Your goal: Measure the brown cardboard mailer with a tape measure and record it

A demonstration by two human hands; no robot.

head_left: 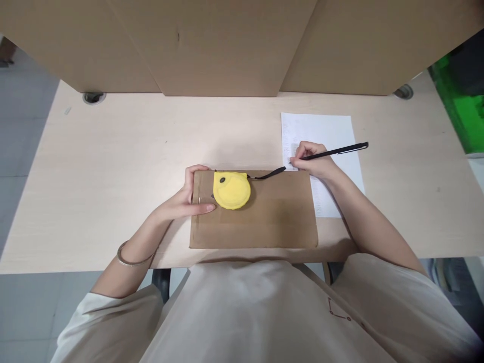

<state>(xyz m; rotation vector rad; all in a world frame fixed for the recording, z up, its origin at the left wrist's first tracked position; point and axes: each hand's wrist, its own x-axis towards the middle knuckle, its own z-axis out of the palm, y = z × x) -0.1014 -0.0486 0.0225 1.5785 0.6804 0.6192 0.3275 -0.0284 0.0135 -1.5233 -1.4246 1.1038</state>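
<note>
My left hand grips the left end of a flat brown cardboard box, thumb on top and fingers around the far corner. A yellow tape measure with a black button lies on the box, close to my thumb. Its black wrist strap stretches to the right along the box's far edge. In my right hand is a black pen, tip pointing left and down at a printed sheet of white paper. The box overlaps the sheet's lower left part.
The light wooden desk carries all of this. Tall cardboard panels stand along its back edge. Round cable holes sit near the back corners. Something green is beyond the right edge.
</note>
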